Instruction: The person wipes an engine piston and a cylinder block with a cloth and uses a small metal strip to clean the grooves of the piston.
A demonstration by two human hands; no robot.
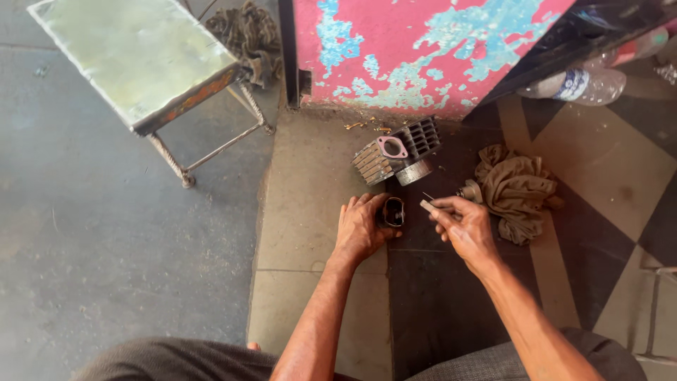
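Observation:
My left hand (361,227) grips a small dark round metal part, a piston (393,211), held just above the tiled floor. My right hand (462,224) is closed on a short pale flat strip (429,207) whose tip points toward the piston, a little apart from it. Just beyond both hands lies a finned grey engine cylinder (397,156) on its side, with a pinkish flange facing up.
A crumpled beige rag (517,187) lies right of my right hand. A metal stool (141,60) stands at the upper left. A peeling pink and blue panel (416,49) rises behind. Plastic bottles (585,83) lie at the upper right. My knees fill the bottom edge.

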